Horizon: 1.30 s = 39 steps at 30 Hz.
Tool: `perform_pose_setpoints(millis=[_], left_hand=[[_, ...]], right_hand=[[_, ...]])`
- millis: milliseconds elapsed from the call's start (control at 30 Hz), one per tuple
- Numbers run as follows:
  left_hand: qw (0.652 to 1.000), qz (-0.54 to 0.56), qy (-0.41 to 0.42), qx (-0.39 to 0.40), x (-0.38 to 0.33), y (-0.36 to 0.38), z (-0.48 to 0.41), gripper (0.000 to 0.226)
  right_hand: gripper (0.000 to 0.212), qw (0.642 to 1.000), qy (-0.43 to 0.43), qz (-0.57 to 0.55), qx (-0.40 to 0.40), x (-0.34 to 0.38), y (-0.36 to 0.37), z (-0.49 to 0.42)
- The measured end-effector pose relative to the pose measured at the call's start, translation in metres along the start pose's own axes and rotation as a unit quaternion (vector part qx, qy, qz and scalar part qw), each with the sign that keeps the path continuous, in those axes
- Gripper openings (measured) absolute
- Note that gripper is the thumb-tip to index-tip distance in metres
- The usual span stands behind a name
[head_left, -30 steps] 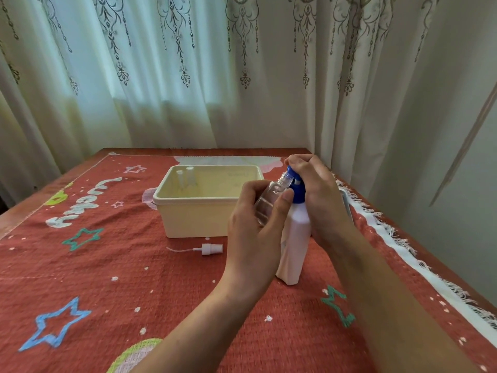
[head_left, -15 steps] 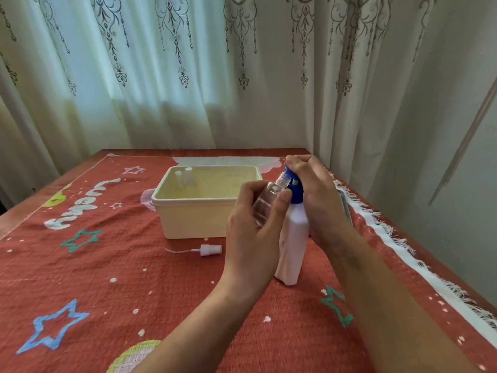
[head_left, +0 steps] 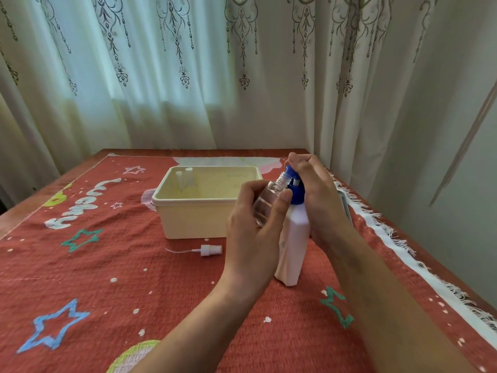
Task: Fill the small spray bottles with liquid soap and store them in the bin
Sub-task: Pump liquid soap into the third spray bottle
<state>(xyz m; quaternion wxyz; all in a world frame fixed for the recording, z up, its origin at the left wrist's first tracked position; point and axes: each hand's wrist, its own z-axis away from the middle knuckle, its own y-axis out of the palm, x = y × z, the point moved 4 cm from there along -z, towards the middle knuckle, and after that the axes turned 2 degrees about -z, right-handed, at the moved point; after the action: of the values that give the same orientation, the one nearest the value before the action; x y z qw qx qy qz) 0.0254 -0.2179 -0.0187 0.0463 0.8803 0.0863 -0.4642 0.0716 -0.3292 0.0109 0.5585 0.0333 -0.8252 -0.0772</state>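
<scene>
Tilting the small spray bottle (head_left: 265, 204), wrapped firmly in my left hand (head_left: 255, 232), so its open neck meets the spout, I curl my right hand (head_left: 320, 200) over the blue pump (head_left: 294, 191) of the soap bottle (head_left: 294, 246), standing just beside the bin (head_left: 199, 219).

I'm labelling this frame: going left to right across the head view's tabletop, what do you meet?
Loose spray head, left hand gripping the small bottle, white soap bottle, right hand on its blue pump.
</scene>
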Motion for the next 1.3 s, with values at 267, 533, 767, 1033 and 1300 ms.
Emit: perform_pose_setpoints(millis=[267, 533, 767, 1033, 1300], left_hand=[[1.0, -0.005, -0.002, 0.001, 0.0005, -0.0007, 0.0024, 0.022], [1.0, 0.009, -0.001, 0.0, -0.0015, 0.0004, 0.0013, 0.031], [1.0, 0.006, 0.002, 0.0, -0.0021, -0.0009, 0.0006, 0.019], [1.0, 0.019, 0.001, 0.006, -0.0046, 0.0002, 0.0004, 0.016], [1.0, 0.019, -0.005, 0.007, -0.0011, 0.0012, 0.0031, 0.023]], right_hand=[[0.006, 1.0, 0.005, 0.012, -0.002, 0.0, -0.0017, -0.001], [0.015, 1.0, 0.003, 0.005, -0.005, 0.0011, 0.0004, -0.0001], [0.02, 1.0, 0.017, 0.003, -0.002, 0.0036, 0.0022, 0.0033], [0.021, 1.0, 0.024, 0.008, -0.005, 0.0038, 0.0022, 0.0043], [0.004, 0.999, 0.006, 0.031, -0.01, 0.0017, -0.0009, 0.0002]])
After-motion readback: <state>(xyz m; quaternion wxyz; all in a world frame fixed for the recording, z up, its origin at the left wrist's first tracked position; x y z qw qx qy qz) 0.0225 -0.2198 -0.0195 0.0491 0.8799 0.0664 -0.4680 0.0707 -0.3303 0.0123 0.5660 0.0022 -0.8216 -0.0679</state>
